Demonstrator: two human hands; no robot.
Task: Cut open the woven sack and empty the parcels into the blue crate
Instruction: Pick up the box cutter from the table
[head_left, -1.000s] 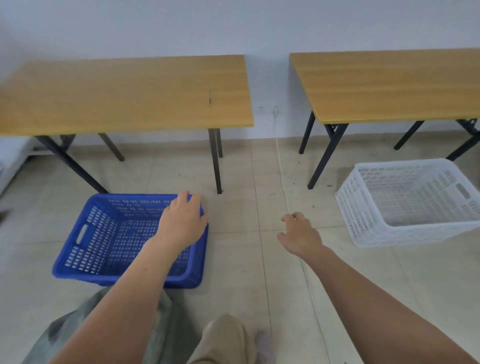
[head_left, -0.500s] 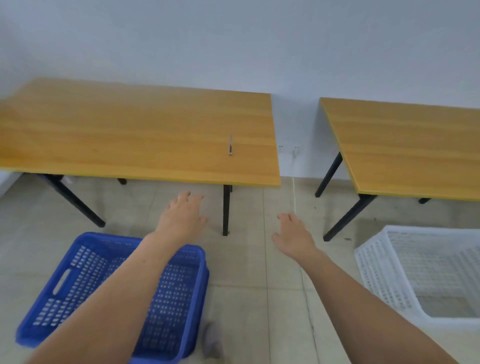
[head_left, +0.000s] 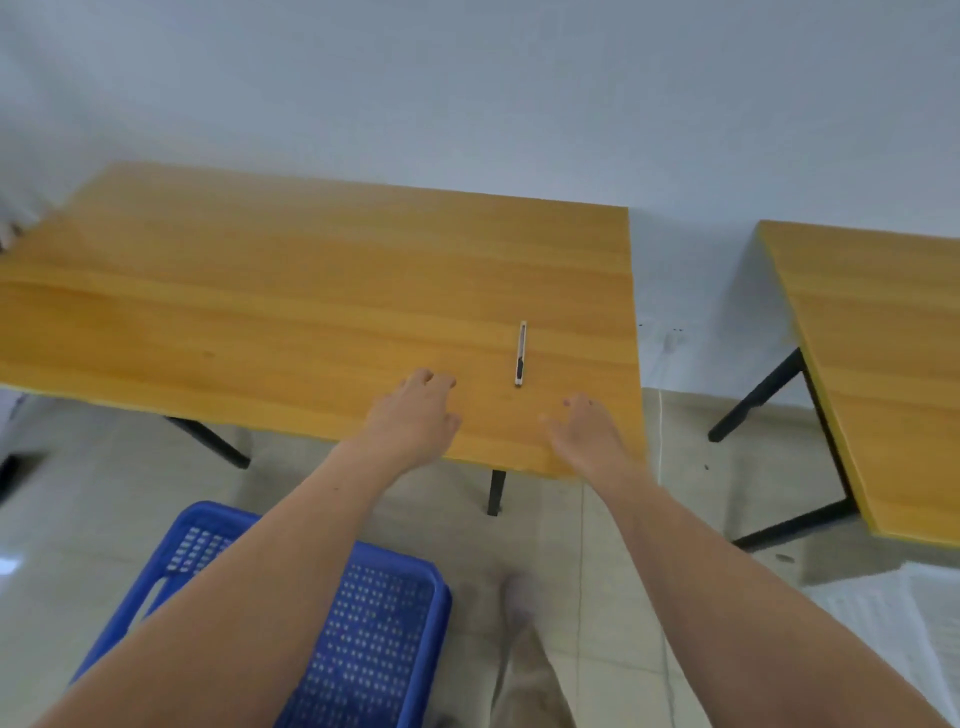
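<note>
A slim utility knife (head_left: 521, 353) lies on the wooden table (head_left: 291, 312) near its front right corner. My left hand (head_left: 415, 415) hovers over the table's front edge, left of the knife, fingers loosely curled and holding nothing. My right hand (head_left: 587, 431) is just below and right of the knife, fingers relaxed, empty, a little blurred. The blue crate (head_left: 384, 623) stands on the floor under my left forearm, which hides much of it. No sack or parcels are in view.
A second wooden table (head_left: 883, 374) stands to the right, with a gap of tiled floor between the two. The corner of a white crate (head_left: 893, 613) shows at the lower right. A cable (head_left: 661, 431) runs along the floor by the wall.
The view has risen and moved closer to the table. Both hands have gone up from the crate's level to the table's front edge, near the knife. The blue crate now sits lower in view.
</note>
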